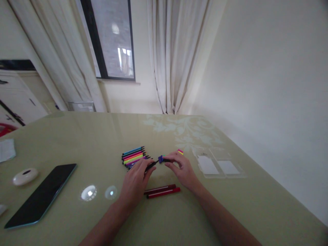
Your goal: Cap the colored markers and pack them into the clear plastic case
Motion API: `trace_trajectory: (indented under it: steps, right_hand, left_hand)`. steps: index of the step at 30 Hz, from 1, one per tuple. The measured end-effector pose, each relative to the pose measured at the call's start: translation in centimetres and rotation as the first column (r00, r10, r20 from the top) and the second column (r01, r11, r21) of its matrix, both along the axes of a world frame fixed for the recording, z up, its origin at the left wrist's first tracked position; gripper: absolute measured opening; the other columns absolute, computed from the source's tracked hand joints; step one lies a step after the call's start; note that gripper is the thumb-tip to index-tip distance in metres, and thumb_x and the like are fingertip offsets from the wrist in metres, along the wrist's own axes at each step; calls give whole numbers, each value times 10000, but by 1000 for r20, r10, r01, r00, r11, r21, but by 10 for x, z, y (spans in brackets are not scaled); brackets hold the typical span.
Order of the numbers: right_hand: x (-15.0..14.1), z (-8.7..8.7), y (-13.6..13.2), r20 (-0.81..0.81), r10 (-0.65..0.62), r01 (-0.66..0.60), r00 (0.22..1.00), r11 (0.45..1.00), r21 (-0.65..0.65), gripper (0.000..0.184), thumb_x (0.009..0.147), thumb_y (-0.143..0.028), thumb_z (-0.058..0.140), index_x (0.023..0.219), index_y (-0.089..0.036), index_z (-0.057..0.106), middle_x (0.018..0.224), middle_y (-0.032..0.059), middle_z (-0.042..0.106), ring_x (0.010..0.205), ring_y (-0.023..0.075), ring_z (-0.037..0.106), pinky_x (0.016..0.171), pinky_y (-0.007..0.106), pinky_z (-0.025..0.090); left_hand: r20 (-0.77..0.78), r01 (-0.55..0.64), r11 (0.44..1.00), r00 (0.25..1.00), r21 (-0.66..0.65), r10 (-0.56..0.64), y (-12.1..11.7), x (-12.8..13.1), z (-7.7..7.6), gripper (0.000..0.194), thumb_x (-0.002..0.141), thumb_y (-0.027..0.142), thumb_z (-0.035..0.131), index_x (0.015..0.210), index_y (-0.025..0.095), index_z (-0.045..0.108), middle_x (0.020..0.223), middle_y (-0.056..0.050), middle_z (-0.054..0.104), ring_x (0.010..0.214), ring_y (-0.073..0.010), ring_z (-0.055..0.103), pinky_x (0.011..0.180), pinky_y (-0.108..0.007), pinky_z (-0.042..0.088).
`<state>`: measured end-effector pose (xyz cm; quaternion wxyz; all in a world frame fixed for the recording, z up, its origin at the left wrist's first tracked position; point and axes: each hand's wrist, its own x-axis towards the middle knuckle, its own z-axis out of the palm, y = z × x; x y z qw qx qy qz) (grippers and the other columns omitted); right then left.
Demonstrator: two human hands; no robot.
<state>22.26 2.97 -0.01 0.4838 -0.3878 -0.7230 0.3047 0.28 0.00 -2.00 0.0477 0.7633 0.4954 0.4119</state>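
The person's left hand has thumb and fingers closed round a dark pen, its rear end covered; the right hand pinches a small dark piece, too hidden to identify. Between the fingertips sits a purple-blue bit; whether the pen touches it is unclear. The left hand overlaps the marker row, and a white object is cut off at the left edge
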Motion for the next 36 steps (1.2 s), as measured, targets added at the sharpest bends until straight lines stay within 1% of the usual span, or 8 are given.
trace_trajectory:
  steps: [5, 9, 15, 19, 22, 27, 31, 36]
  right_hand:
    - [0, -3, 2, -82, 23, -24, 996, 1000, -3, 168, 879, -320, 805, 1041, -277, 811, 975, 51, 762, 877, 208, 686, 818, 349, 562]
    - [-1, -2, 0, -85, 31, -32, 996, 999, -3, 152, 869, -330, 816, 1009, -270, 813, 946, 45, 768, 833, 195, 684, 774, 328, 563]
    - [0, 2, -2, -44, 58, -60, 997, 998, -29, 134, 865, -336, 821, 986, -280, 831, 955, 48, 797, 906, 214, 726, 855, 350, 570]
    - [3, 6, -1, -25, 72, -73, 997, 997, -12, 126, 855, -351, 831, 958, -278, 837, 910, 45, 798, 859, 207, 728, 817, 334, 574]
    - [3, 7, -2, -7, 77, -77, 997, 997, 1, 123, 862, -359, 824, 948, -272, 837, 903, 48, 800, 865, 210, 734, 819, 333, 575]
    - [4, 7, -3, 2, 99, -99, 995, 993, -67, 172, 863, -419, 810, 919, -258, 830, 881, 48, 805, 847, 218, 742, 815, 351, 585]
    - [5, 4, -2, -14, 93, -95, 996, 988, -123, 222, 844, -466, 814, 891, -250, 826, 846, 50, 803, 808, 215, 742, 771, 339, 588]
    - [5, 2, -1, -59, 133, -141, 989, 978, -154, 249, 817, -484, 836, 848, -237, 819, 842, 53, 800, 802, 215, 744, 767, 337, 592]
  left_hand:
    - [10, 35, 999, 999, 26, -35, -1, 2, 3, 188, 1036, 377, 565, 1149, 251, 647, 1110, -45, 744, 1007, -217, 719, 846, -327, 571]
    - [25, 67, 997, 997, 24, -67, -3, 3, 5, 161, 1030, 353, 579, 1127, 252, 659, 1082, -38, 744, 991, -210, 713, 832, -313, 566]
    - [46, 117, 993, 992, -4, -117, -4, 4, 6, 153, 1021, 332, 600, 1124, 251, 680, 1031, -30, 749, 957, -203, 708, 827, -312, 560]
    - [76, 145, 989, 987, -7, -144, -4, 4, 5, 175, 1026, 354, 592, 1107, 240, 697, 996, -31, 754, 909, -193, 714, 812, -304, 558]
    - [57, 144, 990, 988, -16, -142, -5, 4, 5, 191, 1028, 364, 587, 1095, 239, 715, 988, -33, 756, 905, -194, 714, 814, -307, 557]
    - [25, 154, 987, 988, -52, -153, -7, 5, 5, 225, 1031, 386, 576, 1129, 251, 727, 1011, -42, 763, 924, -196, 718, 830, -312, 562]
    - [82, 191, 980, 979, -50, -186, -8, 6, 7, 245, 1025, 412, 587, 1108, 235, 735, 977, -45, 777, 879, -185, 723, 802, -297, 566]
    - [128, 235, 972, 965, -25, -230, -7, 5, 7, 231, 1012, 402, 615, 1025, 217, 752, 907, -35, 769, 806, -164, 713, 737, -263, 552]
